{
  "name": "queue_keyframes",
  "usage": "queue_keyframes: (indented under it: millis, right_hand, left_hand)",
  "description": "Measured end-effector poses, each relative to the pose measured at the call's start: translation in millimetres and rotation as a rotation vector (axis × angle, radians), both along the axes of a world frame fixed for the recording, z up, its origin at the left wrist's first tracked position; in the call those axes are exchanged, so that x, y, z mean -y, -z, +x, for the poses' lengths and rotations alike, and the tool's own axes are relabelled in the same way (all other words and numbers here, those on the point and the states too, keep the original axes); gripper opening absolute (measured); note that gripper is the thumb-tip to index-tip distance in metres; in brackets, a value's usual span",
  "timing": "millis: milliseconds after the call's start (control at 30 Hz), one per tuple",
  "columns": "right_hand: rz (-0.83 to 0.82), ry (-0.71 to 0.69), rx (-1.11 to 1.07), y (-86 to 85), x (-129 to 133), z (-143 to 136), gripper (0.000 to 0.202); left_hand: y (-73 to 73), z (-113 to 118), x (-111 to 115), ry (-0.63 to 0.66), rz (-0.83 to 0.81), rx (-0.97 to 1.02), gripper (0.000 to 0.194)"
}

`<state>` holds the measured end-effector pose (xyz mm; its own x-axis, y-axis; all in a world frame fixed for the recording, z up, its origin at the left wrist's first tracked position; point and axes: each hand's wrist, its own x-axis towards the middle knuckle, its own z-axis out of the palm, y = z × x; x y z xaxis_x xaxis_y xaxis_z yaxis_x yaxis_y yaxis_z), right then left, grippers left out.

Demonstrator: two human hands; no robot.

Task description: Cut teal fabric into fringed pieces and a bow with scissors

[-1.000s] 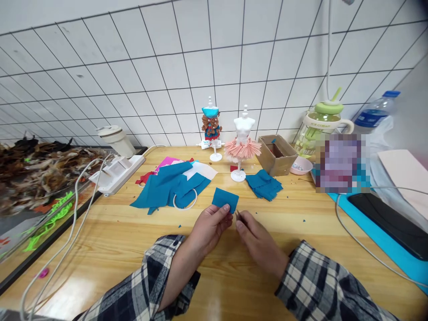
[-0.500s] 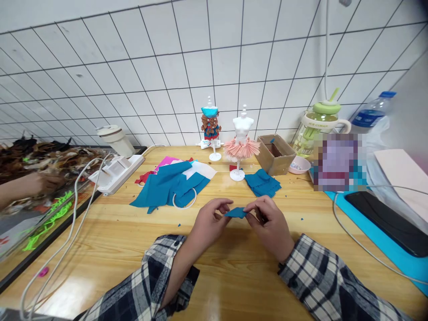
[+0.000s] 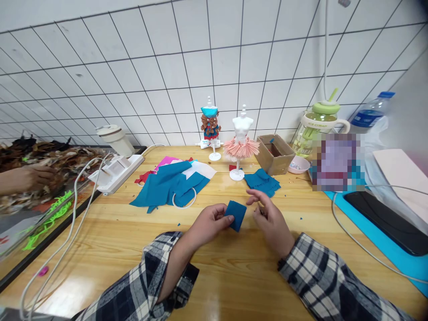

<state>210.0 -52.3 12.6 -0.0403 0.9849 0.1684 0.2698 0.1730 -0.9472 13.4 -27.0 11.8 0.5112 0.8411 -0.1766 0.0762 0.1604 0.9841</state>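
A small square of teal fabric is pinched at its left edge by my left hand, thumb on top. It is held tilted above the table, one flat face showing. Just to its right, my right hand is apart from the fabric, index finger stretched out and the other fingers loosely curled. A dark patch between those fingers is too small to make out. Beyond my right hand lies a folded teal cloth with a frayed edge. Left of my hands spread larger teal fabric pieces, with a white ring on them.
Two small dress forms, one in a pink ruffled skirt, stand at the back by a cardboard box. A power strip with cables is left; a black phone is right. Another person's hand reaches into scraps at far left.
My right hand has let go of the teal square and drawn slightly away, its index finger extending. The square has turned from nearly edge-on to face-on in my left hand.
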Motion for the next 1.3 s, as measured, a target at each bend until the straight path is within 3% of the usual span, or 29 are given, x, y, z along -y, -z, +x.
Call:
queue_keyframes:
  millis: [100,233,300,433,533,667,767,900,1067,1167,1300]
  right_hand:
    - [-0.263,-0.155,-0.121,0.0,-5,2,0.037]
    - [-0.196,-0.183,0.05,-0.1,-5,0,0.021]
    - [-0.162,-0.142,0.106,-0.3,-4,-2,0.012]
    - [-0.173,-0.045,0.062,0.2,-3,-4,0.012]
    - [-0.209,-0.05,0.052,2.7,-3,-5,0.013]
    - [-0.223,-0.055,0.033,6.6,-3,-7,0.014]
    - [-0.208,-0.042,-0.005,8.3,-3,-7,0.014]
    - [-0.208,-0.024,-0.036,7.7,-4,-7,0.017]
    - [-0.252,-0.007,-0.149,5.2,-1,-10,0.03]
    - [-0.368,-0.072,-0.228,7.7,5,-16,0.027]
    - [-0.338,-0.288,-0.075,12.3,15,-27,0.025]
  left_hand:
    - [-3.2,-1,2,0.04,0.262,-0.249,0.019]
    - [-6.6,0,7,0.113,0.449,-0.447,0.014]
    - [-6.0,1,8,0.077,0.477,-0.456,0.013]
    - [-2.5,3,3,-0.115,0.324,-0.291,0.011]
    - [-1.0,3,-1,-0.206,0.149,-0.099,0.016]
    - [-1.9,6,-1,-0.303,0.083,0.007,0.026]
    - [-3.4,8,1,-0.288,0.008,0.093,0.036]
    - [-3.7,9,4,-0.228,-0.057,0.067,0.033]
    - [-1.0,9,2,-0.285,-0.133,0.136,0.029]
    - [0.7,8,0,-0.424,-0.247,0.324,0.025]
    - [1.5,7,-1,-0.525,-0.385,0.507,0.023]
